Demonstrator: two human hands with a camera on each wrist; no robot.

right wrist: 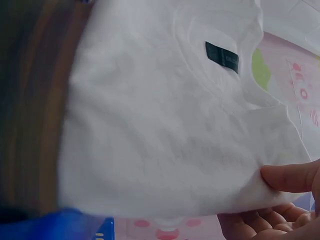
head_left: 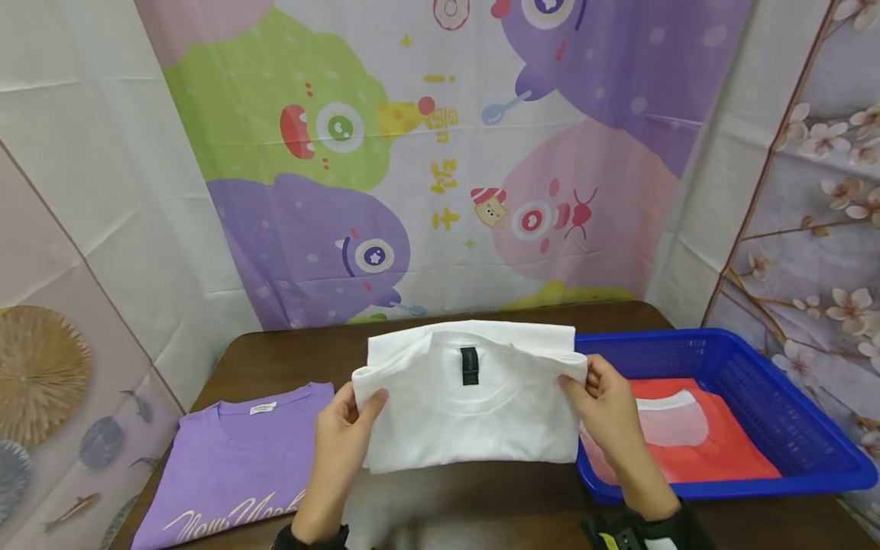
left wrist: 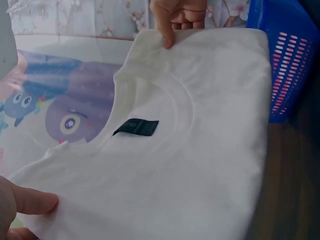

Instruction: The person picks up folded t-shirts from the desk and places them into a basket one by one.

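A folded white T-shirt (head_left: 474, 428) with a black neck label (head_left: 470, 367) is held up by both hands in front of the person. The left hand (head_left: 347, 428) pinches its left shoulder corner, thumb on the near face. On the opposite corner the right hand (head_left: 608, 409) pinches the cloth the same way, its curled fingers behind the fabric in the right wrist view. Left of the shirt, a folded purple T-shirt (head_left: 241, 451) with light lettering lies flat on the table. A blue basket (head_left: 818, 435) on the right contains a folded red and pink garment (head_left: 729, 439).
The brown wooden table (head_left: 275, 355) has its far edge against a cartoon-printed cloth (head_left: 440, 283). Printed cloth panels flank both sides, with the floral one (head_left: 811, 252) close to the basket. The basket's near-left rim is right beside the right forearm.
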